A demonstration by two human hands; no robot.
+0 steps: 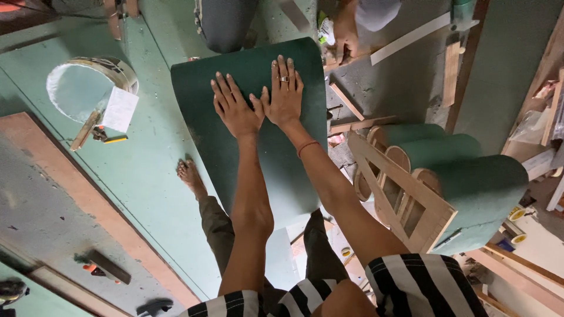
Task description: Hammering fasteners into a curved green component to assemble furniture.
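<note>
A dark green curved panel (pixel 258 152) stands in front of me, arching away from my legs. My left hand (pixel 235 107) lies flat on its upper part, fingers spread. My right hand (pixel 284 91), with a ring and a red wrist band, presses flat beside it, thumbs touching. Neither hand holds anything. My bare left foot (pixel 191 176) rests on the green sheet on the floor just left of the panel.
A white round tub (pixel 88 85) with a stick and paper sits at left. Several green-covered curved pieces on a wooden frame (pixel 435 188) stand at right. Another person's leg (pixel 226 23) and hand (pixel 345 35) are beyond the panel. Wood strips lie about.
</note>
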